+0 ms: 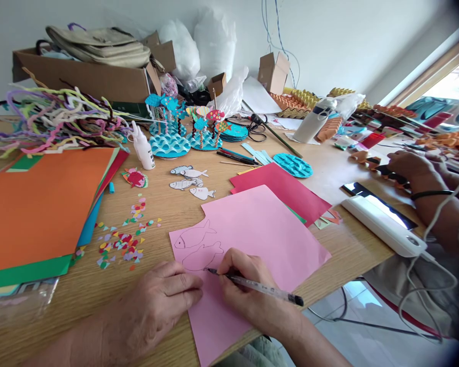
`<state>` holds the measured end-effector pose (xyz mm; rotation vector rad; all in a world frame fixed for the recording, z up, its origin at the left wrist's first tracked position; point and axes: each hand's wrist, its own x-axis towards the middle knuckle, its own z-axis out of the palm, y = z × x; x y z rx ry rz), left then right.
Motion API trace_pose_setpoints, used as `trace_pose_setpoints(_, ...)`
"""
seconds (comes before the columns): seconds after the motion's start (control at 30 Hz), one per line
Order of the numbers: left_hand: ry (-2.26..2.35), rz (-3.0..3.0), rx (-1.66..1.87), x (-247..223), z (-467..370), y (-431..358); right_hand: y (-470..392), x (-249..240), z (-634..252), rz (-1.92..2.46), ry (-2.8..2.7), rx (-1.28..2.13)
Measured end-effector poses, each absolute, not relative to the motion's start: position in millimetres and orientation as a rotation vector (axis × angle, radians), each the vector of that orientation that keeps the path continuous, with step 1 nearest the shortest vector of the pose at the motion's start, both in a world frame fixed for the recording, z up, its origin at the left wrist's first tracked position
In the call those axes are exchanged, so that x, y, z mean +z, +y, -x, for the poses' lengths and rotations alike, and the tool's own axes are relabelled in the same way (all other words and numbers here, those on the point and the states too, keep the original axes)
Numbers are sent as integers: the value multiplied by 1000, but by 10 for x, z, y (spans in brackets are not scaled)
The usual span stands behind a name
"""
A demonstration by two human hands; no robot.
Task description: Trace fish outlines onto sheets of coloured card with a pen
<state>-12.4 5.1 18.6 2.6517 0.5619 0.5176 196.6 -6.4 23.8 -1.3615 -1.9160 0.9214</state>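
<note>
A pink sheet (268, 234) with a cut corner lies at the table's front edge. Two fish outlines (195, 238) are drawn near its left side. In my right hand (245, 288) is a pen (268, 289), its tip touching the paper at the lower outline. My left hand (156, 300) rests on the sheet's left edge, palm down, fingers bent and pressed together, holding nothing. Small paper fish (202, 192) lie beyond the sheet, and a dark pink sheet (283, 188) is partly under it.
Colored paper (42, 204) and confetti (122, 242) lie left. Behind are a glue bottle (142, 148), pipe cleaners (61, 120) and blue fish stands (170, 142). At right are a white device (382, 224), a phone (398, 214) and another person's hands (416, 168).
</note>
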Motion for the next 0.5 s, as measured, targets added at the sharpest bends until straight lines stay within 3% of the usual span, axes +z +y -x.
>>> trace_pose_setpoints(0.5, 580, -2632, 534, 165, 131, 51, -74, 252, -1958, 1362, -1906, 949)
